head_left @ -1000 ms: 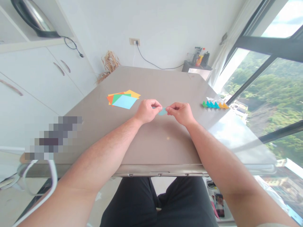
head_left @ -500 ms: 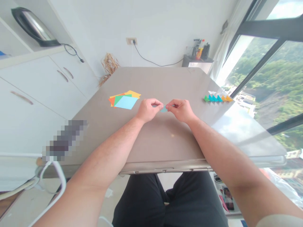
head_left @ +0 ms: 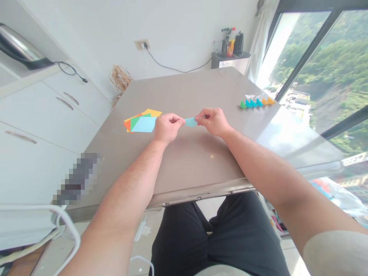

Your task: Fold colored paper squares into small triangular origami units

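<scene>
A small light blue piece of paper (head_left: 191, 122) is stretched between my two hands, just above the table. My left hand (head_left: 169, 126) pinches its left end between thumb and fingers. Its right end is pinched the same way by my right hand (head_left: 212, 120). Fingers cover both ends, so the paper's full shape is hidden. Close behind my left hand lies a fanned stack of coloured paper sheets (head_left: 143, 124), light blue on top, with green, orange and yellow beneath.
On the table (head_left: 189, 161), a row of several small folded paper pieces (head_left: 254, 103) in green, blue and yellow stands at the right. A blurred dark object (head_left: 77, 178) lies at the left edge. Bottles (head_left: 230, 43) stand on a cabinet beyond the table, near the window.
My hands have moved apart, showing more of the light blue paper between them. The head view has shifted and tilted, so the table and its contents appear moved.
</scene>
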Demonstrator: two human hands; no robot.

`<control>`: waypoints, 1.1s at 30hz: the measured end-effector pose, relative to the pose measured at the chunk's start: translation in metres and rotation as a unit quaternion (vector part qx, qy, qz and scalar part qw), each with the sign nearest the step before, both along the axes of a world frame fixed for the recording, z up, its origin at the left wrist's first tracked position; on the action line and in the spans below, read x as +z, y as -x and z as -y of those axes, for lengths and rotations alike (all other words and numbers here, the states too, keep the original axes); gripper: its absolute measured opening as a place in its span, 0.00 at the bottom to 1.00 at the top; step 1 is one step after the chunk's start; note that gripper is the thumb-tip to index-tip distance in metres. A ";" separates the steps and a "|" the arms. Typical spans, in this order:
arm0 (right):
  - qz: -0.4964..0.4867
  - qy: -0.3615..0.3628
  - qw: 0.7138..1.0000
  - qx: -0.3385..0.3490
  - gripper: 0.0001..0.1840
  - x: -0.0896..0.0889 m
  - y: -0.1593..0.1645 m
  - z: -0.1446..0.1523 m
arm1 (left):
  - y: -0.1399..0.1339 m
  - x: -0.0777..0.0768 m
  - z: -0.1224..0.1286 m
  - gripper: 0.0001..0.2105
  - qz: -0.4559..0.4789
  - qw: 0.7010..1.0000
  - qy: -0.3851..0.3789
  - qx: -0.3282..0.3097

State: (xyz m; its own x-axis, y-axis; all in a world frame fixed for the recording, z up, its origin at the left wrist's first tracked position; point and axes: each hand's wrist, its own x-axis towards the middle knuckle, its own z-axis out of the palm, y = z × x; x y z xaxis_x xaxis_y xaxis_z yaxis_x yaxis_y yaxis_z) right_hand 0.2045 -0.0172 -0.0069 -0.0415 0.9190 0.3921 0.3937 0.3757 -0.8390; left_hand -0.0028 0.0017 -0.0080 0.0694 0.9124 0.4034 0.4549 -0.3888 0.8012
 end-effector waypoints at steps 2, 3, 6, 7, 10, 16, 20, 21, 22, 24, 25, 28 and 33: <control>-0.004 0.005 1.000 0.004 0.08 0.000 -0.001 -0.001 | 0.002 -0.002 -0.003 0.07 0.016 1.000 0.006 -0.004; -0.007 0.007 1.000 0.004 0.08 0.000 -0.001 -0.001 | 0.003 -0.003 -0.004 0.07 0.028 1.000 0.010 -0.008; -0.025 0.017 1.000 0.006 0.08 -0.001 -0.003 -0.003 | 0.007 -0.005 -0.010 0.08 0.068 0.998 0.006 -0.011; -0.032 0.022 0.999 0.009 0.08 -0.002 -0.003 -0.003 | 0.008 -0.006 -0.012 0.08 0.075 0.997 0.000 -0.007; -0.052 0.031 0.998 0.022 0.09 -0.003 -0.003 -0.004 | 0.008 -0.006 -0.014 0.07 0.097 0.995 0.003 0.005; -0.099 -0.012 0.994 -0.038 0.12 -0.005 0.005 -0.007 | -0.017 -0.003 0.002 0.16 0.261 0.947 0.184 -0.033; -0.102 -0.024 0.992 -0.073 0.12 -0.006 0.009 -0.009 | -0.029 0.001 0.007 0.20 0.330 0.916 0.220 -0.061; -0.102 -0.023 0.991 -0.078 0.12 -0.006 0.009 -0.009 | -0.030 0.002 0.007 0.21 0.343 0.912 0.217 -0.060; -0.103 -0.021 0.991 -0.083 0.12 -0.006 0.009 -0.009 | -0.030 0.002 0.007 0.22 0.351 0.909 0.217 -0.059; -0.107 -0.016 0.990 -0.090 0.12 -0.005 0.009 -0.009 | -0.029 0.002 0.006 0.22 0.354 0.905 0.227 -0.063; -0.105 -0.014 0.990 -0.090 0.12 -0.005 0.009 -0.008 | -0.029 0.001 0.006 0.22 0.354 0.903 0.233 -0.069; -0.065 -0.018 0.995 -0.074 0.11 -0.005 0.012 -0.004 | -0.031 0.000 0.007 0.19 0.360 0.898 0.235 -0.095; 0.009 -0.029 0.999 -0.023 0.08 -0.003 0.018 0.004 | -0.035 -0.002 0.006 0.17 0.343 0.909 0.206 -0.113</control>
